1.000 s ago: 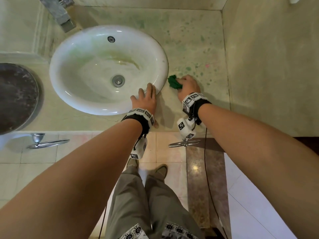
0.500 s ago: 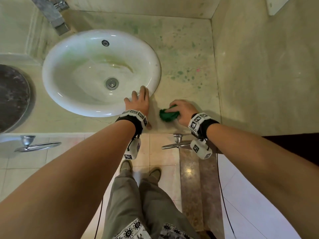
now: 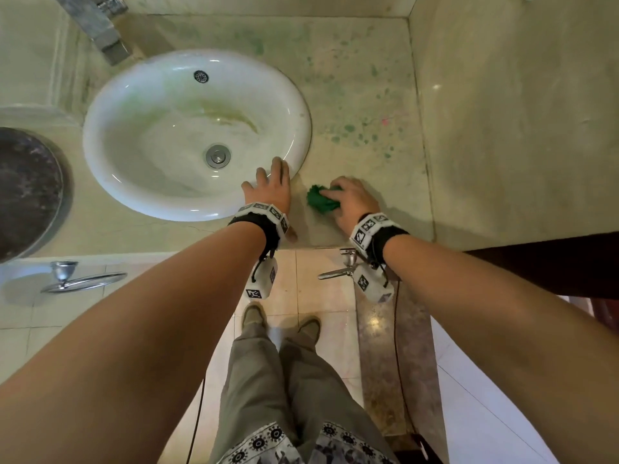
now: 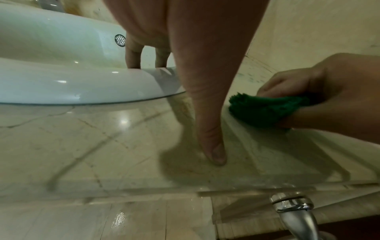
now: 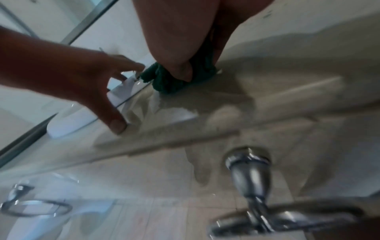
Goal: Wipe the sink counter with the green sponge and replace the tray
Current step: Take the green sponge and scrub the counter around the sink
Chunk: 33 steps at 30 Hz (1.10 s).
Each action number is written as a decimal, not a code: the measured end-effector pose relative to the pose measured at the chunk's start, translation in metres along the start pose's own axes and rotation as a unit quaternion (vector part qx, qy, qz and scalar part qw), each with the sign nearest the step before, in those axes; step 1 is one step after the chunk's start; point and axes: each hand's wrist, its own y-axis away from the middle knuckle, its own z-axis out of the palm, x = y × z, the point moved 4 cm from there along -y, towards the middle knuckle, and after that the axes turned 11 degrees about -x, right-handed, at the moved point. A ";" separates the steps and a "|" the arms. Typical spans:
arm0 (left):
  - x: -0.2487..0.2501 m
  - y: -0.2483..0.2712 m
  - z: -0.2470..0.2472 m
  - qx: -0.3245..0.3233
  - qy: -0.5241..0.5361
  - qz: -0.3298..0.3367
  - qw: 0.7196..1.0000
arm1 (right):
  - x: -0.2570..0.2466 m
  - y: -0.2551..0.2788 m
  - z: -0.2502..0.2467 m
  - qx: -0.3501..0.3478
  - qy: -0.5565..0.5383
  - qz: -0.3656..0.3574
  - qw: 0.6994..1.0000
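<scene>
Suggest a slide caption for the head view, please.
Right hand presses crumpled green sponge onto beige marble counter; left hand rests on white oval sink rim.

The head view looks steeply down from above on the counter, the basin and the floor below its front edge. The left wrist view sits low and close over the counter's front edge, facing toward the back wall. The right wrist view, blurred, looks from the same edge. All three share the sponge beside the basin's rim
</scene>
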 end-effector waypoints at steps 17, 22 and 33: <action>0.011 -0.021 -0.032 -0.004 0.000 0.048 0.999 | 0.067 0.040 -0.027 -0.022 0.016 0.230 0.973; 0.019 -0.038 -0.054 -0.019 -0.038 0.093 0.995 | 0.079 0.050 -0.046 0.051 0.015 0.360 0.932; 0.019 -0.065 -0.061 -0.059 -0.134 0.175 0.973 | 0.065 0.042 -0.029 0.049 -0.045 0.473 0.879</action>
